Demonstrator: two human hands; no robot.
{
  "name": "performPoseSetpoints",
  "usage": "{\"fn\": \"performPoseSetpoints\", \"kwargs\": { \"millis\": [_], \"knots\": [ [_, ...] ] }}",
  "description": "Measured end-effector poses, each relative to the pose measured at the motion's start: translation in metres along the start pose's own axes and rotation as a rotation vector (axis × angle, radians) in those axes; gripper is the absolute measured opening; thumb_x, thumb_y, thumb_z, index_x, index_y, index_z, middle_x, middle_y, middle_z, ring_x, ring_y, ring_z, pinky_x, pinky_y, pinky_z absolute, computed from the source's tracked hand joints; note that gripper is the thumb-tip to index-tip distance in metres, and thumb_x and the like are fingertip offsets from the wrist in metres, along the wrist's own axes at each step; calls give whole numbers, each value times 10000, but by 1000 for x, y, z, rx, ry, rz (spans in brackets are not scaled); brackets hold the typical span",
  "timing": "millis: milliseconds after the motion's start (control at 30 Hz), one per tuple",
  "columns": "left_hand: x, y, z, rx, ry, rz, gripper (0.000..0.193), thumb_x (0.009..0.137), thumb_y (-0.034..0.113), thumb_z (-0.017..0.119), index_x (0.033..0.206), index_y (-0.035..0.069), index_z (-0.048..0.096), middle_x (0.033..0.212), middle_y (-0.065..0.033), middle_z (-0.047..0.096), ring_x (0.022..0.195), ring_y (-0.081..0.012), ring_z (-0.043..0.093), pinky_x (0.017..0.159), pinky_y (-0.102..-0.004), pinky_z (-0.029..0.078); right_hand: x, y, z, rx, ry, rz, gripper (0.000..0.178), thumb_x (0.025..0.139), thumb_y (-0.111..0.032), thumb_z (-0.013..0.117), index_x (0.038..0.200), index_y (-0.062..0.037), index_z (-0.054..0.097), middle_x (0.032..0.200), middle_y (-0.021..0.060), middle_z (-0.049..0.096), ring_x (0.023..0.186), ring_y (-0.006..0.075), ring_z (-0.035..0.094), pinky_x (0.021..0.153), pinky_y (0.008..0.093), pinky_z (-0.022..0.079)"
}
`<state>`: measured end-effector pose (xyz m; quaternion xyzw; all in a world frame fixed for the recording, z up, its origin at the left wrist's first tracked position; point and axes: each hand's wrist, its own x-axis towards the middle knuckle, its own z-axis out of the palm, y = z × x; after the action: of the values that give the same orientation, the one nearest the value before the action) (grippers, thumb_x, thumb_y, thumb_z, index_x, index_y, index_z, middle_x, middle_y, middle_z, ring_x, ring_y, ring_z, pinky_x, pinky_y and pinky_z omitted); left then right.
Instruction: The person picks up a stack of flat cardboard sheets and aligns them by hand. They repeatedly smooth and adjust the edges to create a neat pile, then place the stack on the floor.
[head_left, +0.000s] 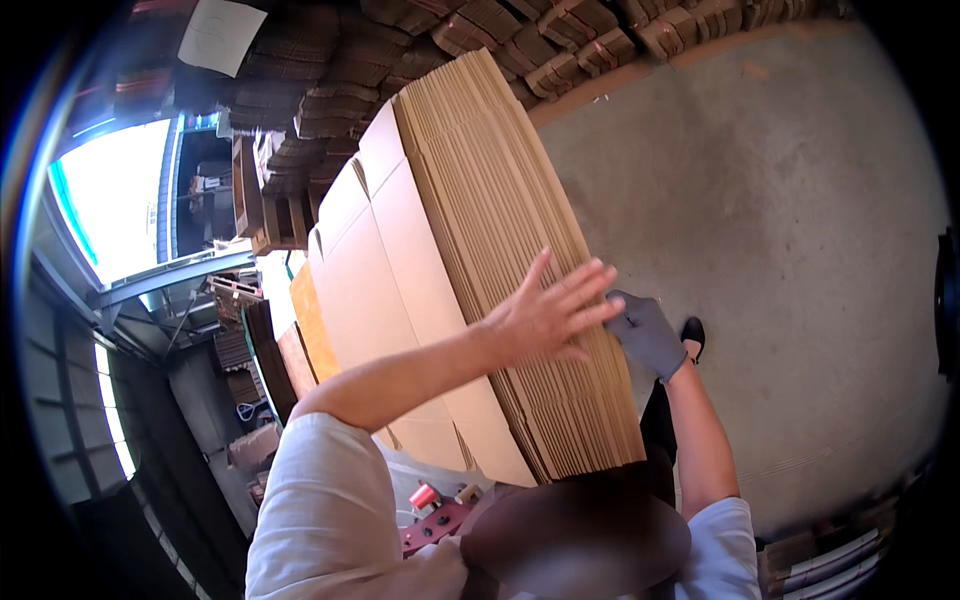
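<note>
A long stack of flattened cardboard boxes [490, 190] runs from my body toward the far side, its many layered edges showing on the right. The broad light-brown face [385, 270] of an outer box lies on its left, with slots cut in it. My bare left hand [548, 315] is open over the layered edges, fingers spread to the right. At the stack's right side my right hand [650, 335], in a grey glove, is closed near the left fingertips. What its curled fingers hold, if anything, is hidden.
Bundles of folded cardboard [590, 40] are piled along the far side. A concrete floor [760, 180] spreads to the right, with a dark shoe [692, 335] on it. Wooden pallets [280, 225] stand at left. A red device with knobs [435, 525] is low beside my body.
</note>
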<state>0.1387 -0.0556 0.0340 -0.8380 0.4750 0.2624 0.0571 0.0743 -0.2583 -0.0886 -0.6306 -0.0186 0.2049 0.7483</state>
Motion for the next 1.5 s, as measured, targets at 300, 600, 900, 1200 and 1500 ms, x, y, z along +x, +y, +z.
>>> {"fn": "performPoseSetpoints", "kwargs": {
  "millis": [300, 600, 900, 1200, 1500],
  "knots": [
    [-44, 7, 2, -59, 90, -63, 957, 870, 722, 584, 1649, 272, 258, 1744, -79, 122, 1612, -276, 102, 1226, -707, 96, 0, -12, -1, -136, -16, 12, 226, 992, -187, 617, 926, 25, 576, 766, 198, 563, 679, 201, 495, 665, 370, 462],
    [28, 13, -48, -56, 219, 67, 890, 909, 721, 535, 1646, 331, 224, 1742, -99, 119, 1610, -282, 109, 1226, -715, 104, -12, -5, 6, -11, 97, -102, 221, 1012, -196, 604, 1035, 21, 638, 841, 172, 657, 760, 199, 583, 732, 371, 495],
    [85, -24, -15, 27, 29, -59, 708, 1050, 585, 419, 1654, 273, 223, 1740, -87, 112, 1612, -257, 78, 1265, -657, 73, -8, -4, -5, 35, -89, 177, 220, 1010, -205, 596, 979, 11, 622, 798, 186, 654, 660, 276, 594, 660, 406, 488],
    [88, -36, -15, 64, 229, 36, 784, 992, 704, 386, 1638, 276, 274, 1732, -97, 153, 1597, -287, 165, 1210, -726, 132, -6, -10, 3, -70, -50, 58, 212, 1004, -220, 609, 1003, -8, 624, 825, 227, 636, 710, 407, 612, 677, 442, 490],
    [54, -46, -17, -35, 107, -150, 817, 988, 742, 301, 1633, 241, 291, 1735, -85, 154, 1610, -280, 98, 1229, -716, 78, -9, -11, 3, -3, -6, 61, 211, 1015, -194, 596, 975, 12, 620, 750, 210, 593, 625, 254, 505, 636, 378, 468]
  ]
}}
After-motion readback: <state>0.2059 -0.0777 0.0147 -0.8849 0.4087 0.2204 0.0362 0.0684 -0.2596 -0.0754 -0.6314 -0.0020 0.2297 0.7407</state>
